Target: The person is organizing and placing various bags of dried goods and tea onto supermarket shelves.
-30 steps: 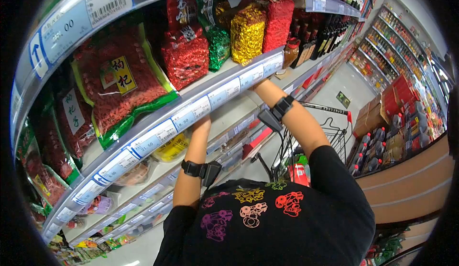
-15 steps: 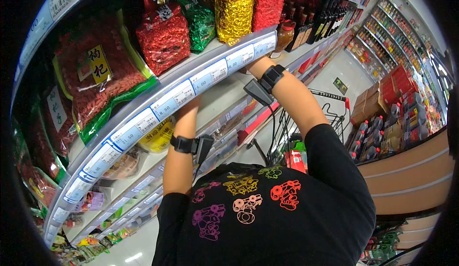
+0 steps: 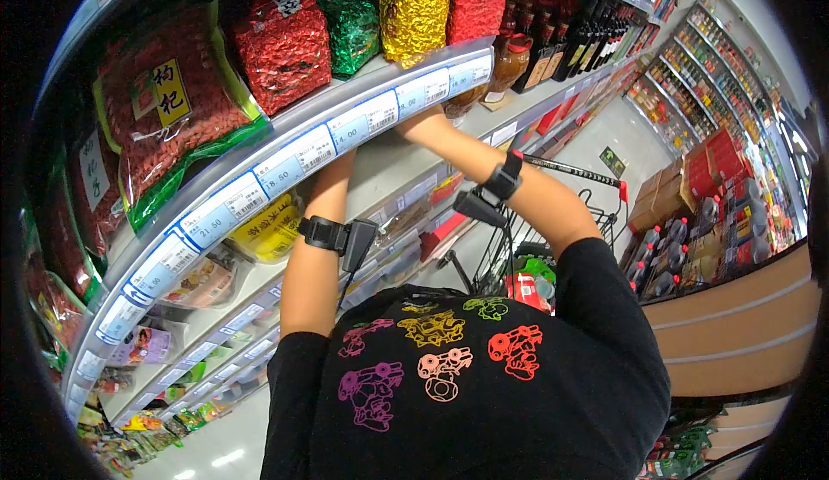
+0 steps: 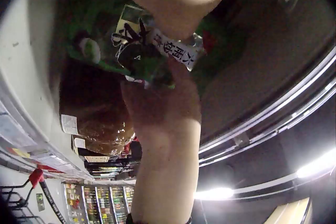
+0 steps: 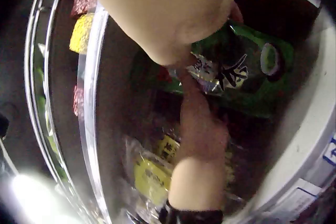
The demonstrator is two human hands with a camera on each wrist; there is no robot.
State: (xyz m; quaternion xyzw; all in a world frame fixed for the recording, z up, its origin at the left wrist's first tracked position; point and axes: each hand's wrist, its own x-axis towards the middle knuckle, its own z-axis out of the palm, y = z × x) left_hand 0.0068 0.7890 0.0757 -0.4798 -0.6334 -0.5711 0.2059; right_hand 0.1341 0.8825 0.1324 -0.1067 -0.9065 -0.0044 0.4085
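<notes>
Both hands reach under the upper shelf's price rail in the head view, where the left hand is hidden and the back of the right hand (image 3: 423,123) shows. A dark green bag (image 5: 257,71) with a cup picture and large black characters stands between them on the lower shelf. My right hand (image 4: 163,100) grips one side, its thumb lying over the front near the white label (image 4: 176,49). From the other side my left hand (image 5: 202,124) holds the bag, thumb also toward the label. Most fingers are hidden behind it or in shadow.
Above the rail (image 3: 276,173) stand a bag of red goji berries (image 3: 177,109) and red, green and gold foil packs (image 3: 414,14). A yellow bag (image 3: 269,228) lies left of the left forearm, a brown jar (image 3: 509,64) stands right. A shopping cart (image 3: 570,169) is behind the right arm.
The head view has shifted, so the shelf appears lower and further left. The right hand has moved left under the rail, closer to the left hand, and both reach deeper.
</notes>
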